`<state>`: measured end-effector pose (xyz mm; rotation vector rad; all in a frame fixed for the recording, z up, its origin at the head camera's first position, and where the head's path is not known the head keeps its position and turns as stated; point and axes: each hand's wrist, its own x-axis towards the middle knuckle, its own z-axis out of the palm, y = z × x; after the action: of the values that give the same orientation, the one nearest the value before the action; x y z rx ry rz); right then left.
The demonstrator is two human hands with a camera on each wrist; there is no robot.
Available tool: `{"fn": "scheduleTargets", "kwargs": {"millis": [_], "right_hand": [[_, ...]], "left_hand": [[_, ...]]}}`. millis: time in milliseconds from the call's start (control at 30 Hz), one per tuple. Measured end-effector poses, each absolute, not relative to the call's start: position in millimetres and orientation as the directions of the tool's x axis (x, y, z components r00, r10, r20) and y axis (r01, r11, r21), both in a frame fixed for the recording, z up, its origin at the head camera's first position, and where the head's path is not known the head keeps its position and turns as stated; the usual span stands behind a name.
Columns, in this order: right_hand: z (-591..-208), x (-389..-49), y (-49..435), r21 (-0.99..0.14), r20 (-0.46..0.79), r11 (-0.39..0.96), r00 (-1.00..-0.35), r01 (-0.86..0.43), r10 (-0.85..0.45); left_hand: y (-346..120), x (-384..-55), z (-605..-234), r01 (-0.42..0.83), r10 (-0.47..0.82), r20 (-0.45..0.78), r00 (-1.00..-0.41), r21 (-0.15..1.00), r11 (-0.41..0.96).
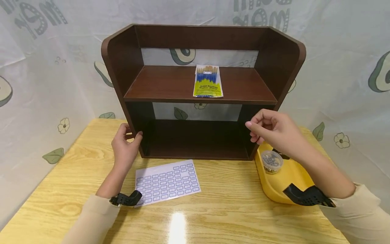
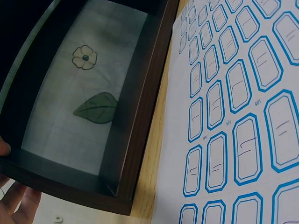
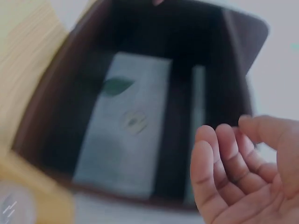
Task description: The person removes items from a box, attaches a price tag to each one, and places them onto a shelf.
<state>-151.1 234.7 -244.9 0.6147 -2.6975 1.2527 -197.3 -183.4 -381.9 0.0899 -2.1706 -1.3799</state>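
Observation:
A dark brown two-tier shelf (image 1: 164, 83) stands upright on the wooden table. My left hand (image 1: 125, 145) grips its left side panel low down, thumb on the inner face; in the left wrist view the fingers (image 2: 29, 205) lie along the panel's outer side. Beside the right side panel, my right hand (image 1: 275, 132) is raised with loosely curled fingers. The right wrist view shows nothing held between its thumb and fingers (image 3: 229, 144). On the upper board lies a packet of artist brushes (image 1: 208, 84) with a small label on it.
In front of the shelf lies a sheet of blue-bordered labels (image 1: 167, 184), a few spots on it blank. A yellow tray (image 1: 271, 193) sits at the right, holding a clear tub (image 1: 272, 161) of small metal pieces. Behind hangs a patterned cloth (image 1: 61, 84).

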Motion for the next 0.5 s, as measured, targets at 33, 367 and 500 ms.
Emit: {"fn": "scheduleTargets", "kwargs": {"millis": [33,367,500], "right_hand": [[-250,-151,242,-0.693,0.249,0.599,-0.913,-0.401,-0.324],[-303,-166,315,-0.488,0.162,0.762,-0.902,-0.426,-0.400],[-320,-177,335,-0.458,0.059,0.795,-0.906,-0.398,-0.419]], "left_hand": [[-184,-197,-382,0.235,-0.346,0.421,-0.839,0.853,0.467],[-184,-197,-383,0.238,-0.341,0.424,-0.839,0.850,0.470],[-184,-198,-383,0.238,-0.340,0.426,-0.839,0.848,0.474]]}}
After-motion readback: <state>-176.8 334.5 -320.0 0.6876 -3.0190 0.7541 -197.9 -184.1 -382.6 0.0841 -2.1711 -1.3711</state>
